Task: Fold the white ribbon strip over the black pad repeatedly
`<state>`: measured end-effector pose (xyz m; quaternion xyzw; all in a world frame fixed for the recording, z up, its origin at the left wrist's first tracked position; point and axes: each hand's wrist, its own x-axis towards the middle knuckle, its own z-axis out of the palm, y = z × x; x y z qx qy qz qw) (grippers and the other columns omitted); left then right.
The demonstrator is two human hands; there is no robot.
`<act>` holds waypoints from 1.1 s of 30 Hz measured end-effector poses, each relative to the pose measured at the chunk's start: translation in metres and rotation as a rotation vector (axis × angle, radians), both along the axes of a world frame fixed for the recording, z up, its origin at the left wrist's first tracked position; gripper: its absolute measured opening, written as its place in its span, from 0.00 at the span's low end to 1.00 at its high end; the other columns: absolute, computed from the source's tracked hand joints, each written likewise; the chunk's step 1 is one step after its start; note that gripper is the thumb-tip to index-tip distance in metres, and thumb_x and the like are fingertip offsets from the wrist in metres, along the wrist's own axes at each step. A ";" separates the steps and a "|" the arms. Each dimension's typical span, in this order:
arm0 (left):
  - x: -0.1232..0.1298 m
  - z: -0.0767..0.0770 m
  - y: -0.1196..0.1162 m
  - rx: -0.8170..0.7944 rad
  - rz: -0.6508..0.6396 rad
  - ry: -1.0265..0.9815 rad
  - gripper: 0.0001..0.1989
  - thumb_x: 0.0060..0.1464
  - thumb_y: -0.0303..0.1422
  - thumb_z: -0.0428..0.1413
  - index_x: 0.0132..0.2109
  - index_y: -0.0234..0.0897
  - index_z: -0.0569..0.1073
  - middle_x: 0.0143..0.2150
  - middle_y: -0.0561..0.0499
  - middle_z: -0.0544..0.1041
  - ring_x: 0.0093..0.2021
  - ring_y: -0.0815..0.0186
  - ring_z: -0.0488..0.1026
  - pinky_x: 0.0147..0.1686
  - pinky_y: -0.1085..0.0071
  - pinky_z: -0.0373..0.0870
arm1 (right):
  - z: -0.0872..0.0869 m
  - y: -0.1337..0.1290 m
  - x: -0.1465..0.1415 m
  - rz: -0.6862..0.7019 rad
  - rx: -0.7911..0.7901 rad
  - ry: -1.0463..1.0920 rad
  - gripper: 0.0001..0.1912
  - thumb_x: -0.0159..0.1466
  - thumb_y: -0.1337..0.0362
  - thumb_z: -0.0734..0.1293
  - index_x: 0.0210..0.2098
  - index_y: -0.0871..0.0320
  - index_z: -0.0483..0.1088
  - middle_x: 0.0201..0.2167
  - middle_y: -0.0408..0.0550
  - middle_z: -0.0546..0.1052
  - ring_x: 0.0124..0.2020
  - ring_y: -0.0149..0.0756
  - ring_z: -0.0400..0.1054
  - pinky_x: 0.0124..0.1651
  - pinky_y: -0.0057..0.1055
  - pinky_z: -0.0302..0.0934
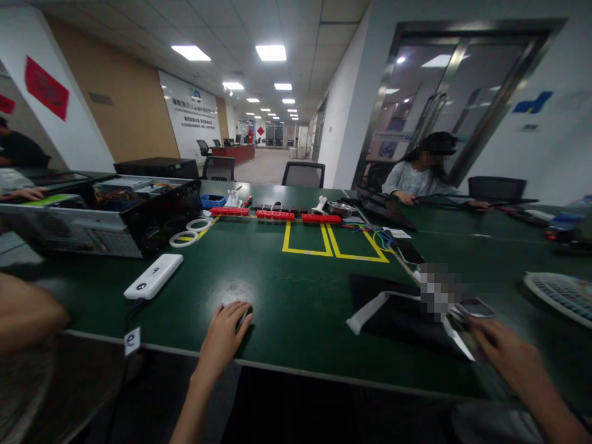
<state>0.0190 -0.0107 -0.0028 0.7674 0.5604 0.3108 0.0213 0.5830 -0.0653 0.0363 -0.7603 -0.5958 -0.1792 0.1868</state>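
1. Our right hand (506, 354) is at a flat, silver-rimmed object (476, 308); we cannot tell whether its fingers clamp it.
2. Our left hand (224, 333) curls its fingers, close together, over a small, dark, rounded object (242, 318) on the green table (296, 314); its grip is unclear. We judge handling these two objects to be the step in hand; the next move calls for steady fingers.
3. Between our hands lies a flat black sheet (407, 327).

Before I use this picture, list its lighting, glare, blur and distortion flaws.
In the head view, ceiling lights burn white and glare pales the green tabletop by the left hand; in the head view, the right hand looks soft, beside a pixelated patch; also in the head view, the door frame leans, likely wide-angle stretch.
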 end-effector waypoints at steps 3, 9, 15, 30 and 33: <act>0.000 0.000 0.000 -0.001 -0.003 0.002 0.14 0.60 0.36 0.49 0.51 0.41 0.72 0.52 0.47 0.76 0.54 0.59 0.70 0.59 0.52 0.54 | 0.010 -0.008 0.000 -0.187 0.006 0.059 0.23 0.58 0.55 0.50 0.35 0.60 0.72 0.37 0.65 0.75 0.39 0.51 0.71 0.36 0.42 0.65; 0.000 0.001 0.000 0.001 -0.006 0.004 0.14 0.60 0.35 0.49 0.51 0.40 0.72 0.52 0.47 0.76 0.54 0.58 0.70 0.58 0.51 0.55 | 0.016 -0.011 -0.017 -0.465 -0.016 0.141 0.32 0.60 0.54 0.48 0.48 0.71 0.69 0.36 0.69 0.73 0.45 0.58 0.67 0.41 0.45 0.62; 0.000 0.003 -0.001 -0.003 -0.003 -0.002 0.14 0.60 0.36 0.49 0.51 0.41 0.73 0.52 0.47 0.76 0.54 0.58 0.70 0.58 0.52 0.55 | 0.012 -0.006 -0.042 -0.599 -0.026 0.268 0.38 0.59 0.47 0.49 0.57 0.68 0.60 0.46 0.81 0.66 0.43 0.69 0.66 0.29 0.53 0.59; 0.000 0.004 -0.002 -0.020 -0.010 -0.012 0.14 0.60 0.36 0.49 0.51 0.42 0.72 0.52 0.48 0.76 0.54 0.59 0.69 0.59 0.52 0.54 | 0.001 0.083 -0.102 0.350 -0.126 -0.042 0.24 0.64 0.57 0.50 0.48 0.64 0.67 0.46 0.59 0.72 0.47 0.46 0.67 0.51 0.43 0.60; -0.001 0.003 -0.001 -0.026 -0.013 -0.006 0.15 0.61 0.36 0.49 0.51 0.40 0.72 0.52 0.47 0.76 0.55 0.59 0.69 0.59 0.52 0.54 | 0.000 0.098 -0.097 0.250 -0.253 0.058 0.26 0.64 0.52 0.50 0.48 0.63 0.65 0.46 0.60 0.73 0.49 0.47 0.66 0.54 0.46 0.58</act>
